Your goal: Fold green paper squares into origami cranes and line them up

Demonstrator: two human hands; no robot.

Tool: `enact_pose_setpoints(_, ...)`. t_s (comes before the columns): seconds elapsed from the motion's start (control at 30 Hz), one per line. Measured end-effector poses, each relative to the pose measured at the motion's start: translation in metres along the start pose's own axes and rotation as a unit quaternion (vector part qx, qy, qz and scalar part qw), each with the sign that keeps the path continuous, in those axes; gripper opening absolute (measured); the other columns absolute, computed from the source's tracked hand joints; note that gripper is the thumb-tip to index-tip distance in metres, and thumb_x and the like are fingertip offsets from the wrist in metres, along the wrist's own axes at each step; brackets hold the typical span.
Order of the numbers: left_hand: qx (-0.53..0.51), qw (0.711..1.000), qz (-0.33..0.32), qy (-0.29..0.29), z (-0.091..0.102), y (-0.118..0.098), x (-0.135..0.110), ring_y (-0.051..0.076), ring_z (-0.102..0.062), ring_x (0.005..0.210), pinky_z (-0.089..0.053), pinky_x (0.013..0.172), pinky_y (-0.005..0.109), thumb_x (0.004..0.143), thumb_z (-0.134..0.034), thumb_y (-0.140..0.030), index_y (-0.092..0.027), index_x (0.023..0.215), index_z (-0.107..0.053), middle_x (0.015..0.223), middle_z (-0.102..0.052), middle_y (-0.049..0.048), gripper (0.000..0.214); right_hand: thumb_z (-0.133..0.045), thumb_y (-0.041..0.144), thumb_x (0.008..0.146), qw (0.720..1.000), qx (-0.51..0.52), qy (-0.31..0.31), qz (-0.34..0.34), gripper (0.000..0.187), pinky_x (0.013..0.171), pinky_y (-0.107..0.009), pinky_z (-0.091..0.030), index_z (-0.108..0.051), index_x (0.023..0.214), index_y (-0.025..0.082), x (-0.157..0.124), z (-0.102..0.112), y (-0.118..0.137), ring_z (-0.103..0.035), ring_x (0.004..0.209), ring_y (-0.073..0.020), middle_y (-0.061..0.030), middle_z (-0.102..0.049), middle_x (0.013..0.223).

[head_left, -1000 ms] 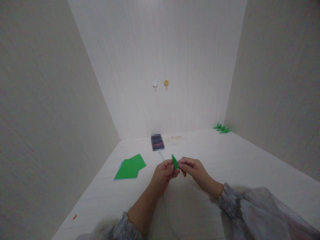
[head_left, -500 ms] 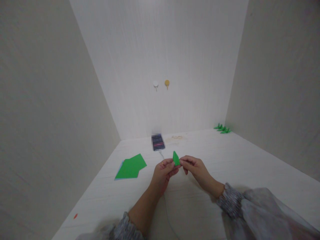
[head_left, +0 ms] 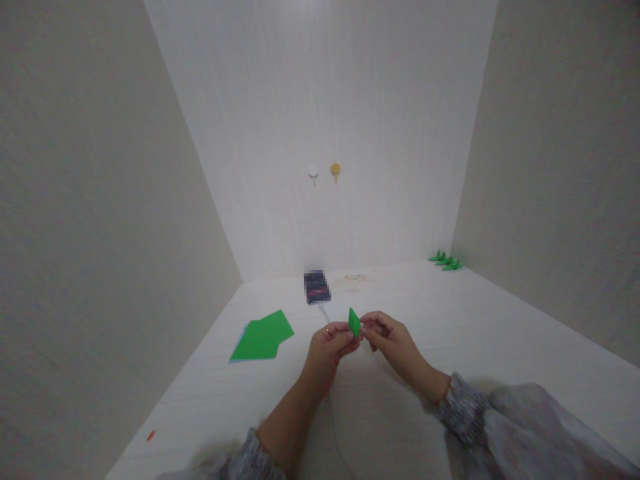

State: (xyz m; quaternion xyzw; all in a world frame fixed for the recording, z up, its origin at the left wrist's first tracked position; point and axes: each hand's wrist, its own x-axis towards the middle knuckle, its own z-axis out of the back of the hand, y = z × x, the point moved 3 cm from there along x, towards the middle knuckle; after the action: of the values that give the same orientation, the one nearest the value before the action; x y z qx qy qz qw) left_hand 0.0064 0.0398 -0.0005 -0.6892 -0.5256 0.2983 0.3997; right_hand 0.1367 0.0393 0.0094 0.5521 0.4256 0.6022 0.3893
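Observation:
A small folded piece of green paper [head_left: 354,323], narrow and pointed at the top, is held up over the table between my hands. My left hand [head_left: 327,350] pinches its lower left side between thumb and fingers; a ring shows on one finger. The fingertips of my right hand [head_left: 393,339] are closed on the paper's right edge. The paper's underside is hidden behind my fingers.
Green paper sheets [head_left: 263,338] lie overlapping at the left. A pixelated dark phone-like device [head_left: 317,287] with a cable [head_left: 334,427] lies near the back wall. Several folded green paper pieces [head_left: 446,260] stand at the back right corner. A small red thing [head_left: 151,435] lies front left.
The folded green paper has turned and now looks narrower, with a crease showing along it. Both hands stay at nearly the same place. The view has shifted slightly.

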Motion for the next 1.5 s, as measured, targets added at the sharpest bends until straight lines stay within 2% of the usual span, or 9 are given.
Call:
enact_pose_setpoints(0.2, 0.030, 0.999, -0.008, -0.013, 0.0004, -0.0004, 0.0001, 0.013, -0.060, 0.068, -0.044, 0.069, 0.026, 0.057, -0.069, -0.019, -0.011, 0.071, -0.060, 0.072, -0.065, 0.0048, 0.019, -0.060, 0.034, 0.067, 1.000, -0.021, 0.008, -0.008, 0.020, 0.042, -0.020, -0.035, -0.053, 0.076, 0.017, 0.0008, 0.0000, -0.0037, -0.043, 0.042, -0.0077, 0.0054, -0.049, 0.051)
enact_pose_setpoints(0.5, 0.066, 0.997, -0.048, 0.001, 0.0049, 0.0022, 0.0031, 0.007, -0.054, 0.058, -0.042, 0.058, 0.020, 0.058, -0.067, -0.015, -0.014, 0.078, -0.053, 0.068, -0.061, -0.0005, 0.024, -0.061, 0.032, 0.064, 0.999, 0.005, 0.010, -0.037, 0.019, 0.042, -0.020, -0.034, -0.051, 0.069, 0.017, -0.0009, -0.0020, -0.0004, -0.043, 0.040, -0.0074, 0.0079, -0.043, 0.044)
enact_pose_setpoints(0.83, 0.080, 0.996, -0.038, -0.001, 0.0052, 0.0033, 0.0032, 0.009, -0.055, 0.059, -0.042, 0.059, 0.022, 0.057, -0.068, -0.016, -0.014, 0.076, -0.052, 0.068, -0.062, 0.0005, 0.024, -0.059, 0.033, 0.066, 0.999, 0.008, 0.019, -0.042, 0.019, 0.043, -0.021, -0.036, -0.050, 0.072, 0.017, -0.0016, -0.0024, -0.0009, -0.047, 0.039, -0.0087, 0.0069, -0.049, 0.042)
enact_pose_setpoints(1.0, 0.085, 0.996, -0.036, -0.016, 0.0032, 0.0005, 0.0000, 0.010, -0.056, 0.060, -0.043, 0.060, 0.023, 0.060, -0.066, -0.019, -0.013, 0.071, -0.052, 0.063, -0.059, 0.0002, 0.019, -0.063, 0.035, 0.062, 0.998, 0.034, 0.015, -0.055, 0.024, 0.042, -0.021, -0.036, -0.049, 0.068, 0.017, -0.0022, -0.0033, 0.0033, -0.045, 0.039, -0.0076, 0.0072, -0.048, 0.045)
enact_pose_setpoints(1.2, 0.084, 0.996, -0.043, 0.004, 0.0029, 0.0005, -0.0006, 0.010, -0.056, 0.059, -0.043, 0.060, 0.023, 0.062, -0.065, -0.022, -0.013, 0.073, -0.054, 0.066, -0.059, 0.0003, 0.018, -0.066, 0.036, 0.060, 0.996, 0.065, 0.016, -0.052, 0.027, 0.039, -0.019, -0.035, -0.048, 0.069, 0.017, -0.0013, -0.0047, 0.0041, -0.043, 0.038, -0.0062, 0.0077, -0.048, 0.049)
enact_pose_setpoints(1.5, 0.068, 0.997, -0.042, 0.016, 0.0027, 0.0006, -0.0002, 0.010, -0.056, 0.061, -0.043, 0.061, 0.024, 0.062, -0.067, -0.026, -0.013, 0.073, -0.054, 0.067, -0.059, 0.0005, 0.021, -0.064, 0.034, 0.061, 0.997, 0.040, 0.012, -0.063, 0.023, 0.042, -0.021, -0.036, -0.050, 0.066, 0.017, -0.0028, -0.0039, 0.0061, -0.043, 0.039, -0.0074, 0.0077, -0.046, 0.043)
